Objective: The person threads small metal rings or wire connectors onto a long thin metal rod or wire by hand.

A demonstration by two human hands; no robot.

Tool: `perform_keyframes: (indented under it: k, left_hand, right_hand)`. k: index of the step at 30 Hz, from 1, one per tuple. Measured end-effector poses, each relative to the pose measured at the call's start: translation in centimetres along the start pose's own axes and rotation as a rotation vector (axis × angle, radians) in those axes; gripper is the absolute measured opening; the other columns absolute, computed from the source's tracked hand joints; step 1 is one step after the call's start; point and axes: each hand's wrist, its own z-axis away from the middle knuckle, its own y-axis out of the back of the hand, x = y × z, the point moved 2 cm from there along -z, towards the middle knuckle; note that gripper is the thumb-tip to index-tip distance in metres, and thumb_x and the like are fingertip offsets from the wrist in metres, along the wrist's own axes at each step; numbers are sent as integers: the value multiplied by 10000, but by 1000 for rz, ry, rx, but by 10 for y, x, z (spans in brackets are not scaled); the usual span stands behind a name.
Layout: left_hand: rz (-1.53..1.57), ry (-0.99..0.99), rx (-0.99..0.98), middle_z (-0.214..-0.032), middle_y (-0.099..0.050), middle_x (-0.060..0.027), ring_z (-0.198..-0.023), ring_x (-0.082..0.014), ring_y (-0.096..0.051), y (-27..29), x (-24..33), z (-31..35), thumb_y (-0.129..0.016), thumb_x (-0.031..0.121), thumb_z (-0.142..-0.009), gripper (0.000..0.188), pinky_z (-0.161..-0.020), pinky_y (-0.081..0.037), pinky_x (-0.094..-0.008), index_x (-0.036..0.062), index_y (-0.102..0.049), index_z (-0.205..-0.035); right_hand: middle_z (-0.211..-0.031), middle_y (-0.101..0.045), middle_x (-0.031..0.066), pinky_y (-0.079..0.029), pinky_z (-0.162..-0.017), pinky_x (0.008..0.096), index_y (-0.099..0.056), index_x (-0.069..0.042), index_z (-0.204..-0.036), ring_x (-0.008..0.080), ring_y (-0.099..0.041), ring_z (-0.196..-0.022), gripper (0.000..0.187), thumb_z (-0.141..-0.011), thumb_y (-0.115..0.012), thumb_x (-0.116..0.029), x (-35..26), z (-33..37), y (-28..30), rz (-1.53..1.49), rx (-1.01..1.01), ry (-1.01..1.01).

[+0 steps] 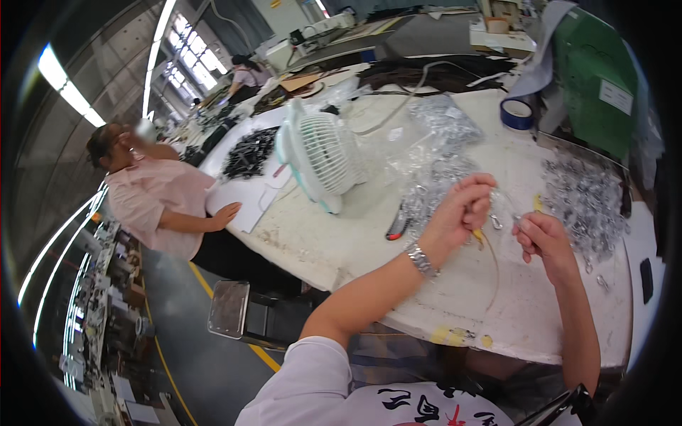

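My left hand (pixel 463 207), with a metal watch on the wrist, is closed above the table, its fingers curled. What they grip is hidden. A yellow piece (pixel 478 235) like a tool handle shows just below it. My right hand (pixel 545 240) is closed too, thumb and forefinger pinching a small shiny metal piece (pixel 519 223). Between the hands there is a small metal clasp (pixel 496 221). Another yellow piece (pixel 538 203) shows just beyond the right hand. Beside it spreads a pile of small silvery metal parts (pixel 584 201); more metal parts (pixel 433 186) lie beyond the left hand.
A pale fan (pixel 323 153) stands left of my hands on the white table (pixel 355 245). Red-and-black-handled pliers (pixel 398 226) lie near my left forearm. Blue tape (pixel 516 113) and a green machine (pixel 593 78) are at far right. A person (pixel 160 192) stands at left by black parts (pixel 250 153).
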Motion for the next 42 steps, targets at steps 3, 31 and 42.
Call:
perform_keyframes:
  k: [3, 31, 42]
  left_hand:
    - [-698, -60, 286, -760, -574, 31, -550, -26, -411, 6, 22, 4, -612, 104, -1017, 154, -466, -314, -209, 43, -661, -1150]
    - [-1339, -218, 51, -700, -563, 18, -564, -70, -467, -31, -31, 16, -501, 115, -1080, 260, -518, -375, -240, 26, -645, -1277]
    - [-261, -12, 87, -727, -486, 50, -528, -25, -356, -8, 23, 1, -587, 173, -1075, 272, -464, -270, -207, -8, -594, -1278]
  right_hand:
    - [-715, -529, -67, -461, -563, 226, -698, -3, -988, 33, -463, -608, 289, -1067, -592, -260, 1, -12, -2, -29, -46, 65]
    - [-729, -597, -14, -503, -535, 248, -657, -17, -938, 76, -560, -570, 252, -1080, -547, -195, 16, -6, -7, 145, 32, 57]
    - [-1016, -693, 78, -567, -737, 264, -637, 36, -1158, 97, -603, -759, 239, -1047, -628, -175, -14, -17, 71, -1222, 233, 176]
